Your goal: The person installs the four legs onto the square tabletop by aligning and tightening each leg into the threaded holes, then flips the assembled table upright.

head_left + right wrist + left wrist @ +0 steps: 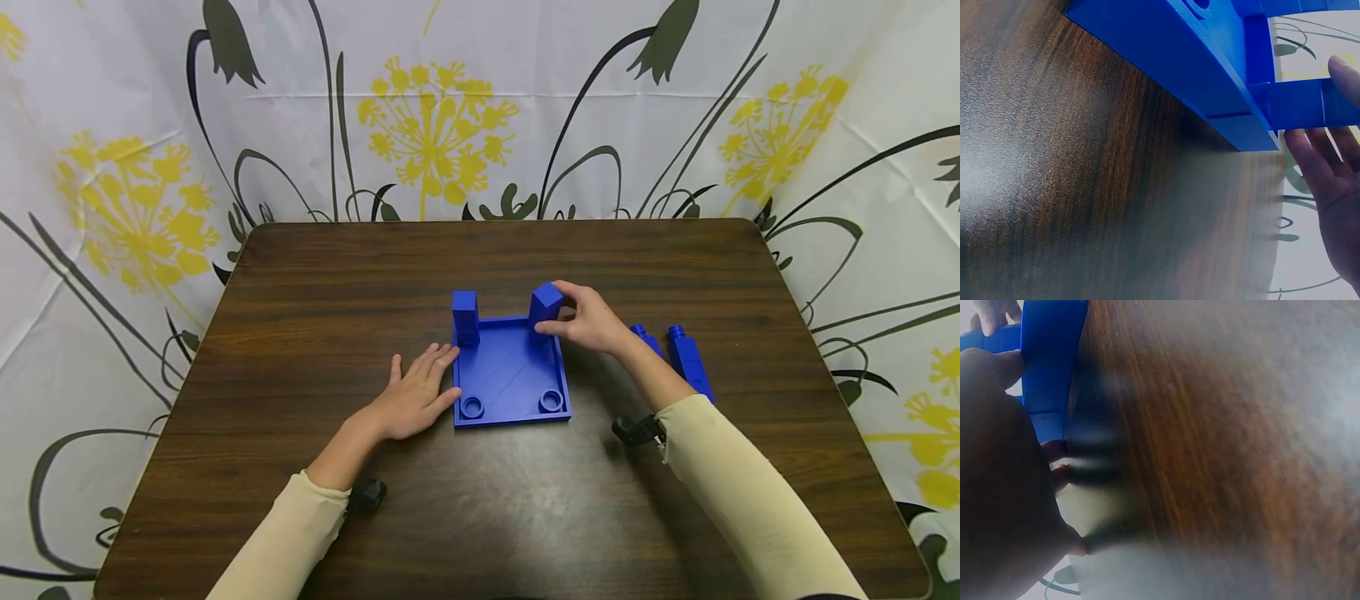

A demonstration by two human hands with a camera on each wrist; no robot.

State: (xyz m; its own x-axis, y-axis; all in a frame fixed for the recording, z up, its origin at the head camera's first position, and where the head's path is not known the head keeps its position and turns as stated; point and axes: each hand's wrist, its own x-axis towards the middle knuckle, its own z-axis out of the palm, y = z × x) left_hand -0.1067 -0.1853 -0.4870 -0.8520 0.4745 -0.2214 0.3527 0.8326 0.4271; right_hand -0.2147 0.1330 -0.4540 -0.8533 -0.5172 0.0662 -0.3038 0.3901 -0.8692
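A square blue tray (510, 375) with a raised rim lies on the table, two round sockets showing at its near corners. One blue post (465, 318) stands upright at the far left corner. At the far right corner, my right hand (592, 321) grips a second blue post (545, 308) between thumb and fingers; this post looks turned relative to the tray. In the right wrist view that post (1304, 105) meets the tray's corner. My left hand (414, 393) lies with fingers spread along the tray's left side, thumb and fingertips touching its edge.
Two more blue posts (690, 360) with round pegs lie on the brown table (322, 283) to the right, one partly hidden behind my right forearm. A flowered curtain (300, 108) hangs behind the table. Each wrist wears a black camera (636, 430).
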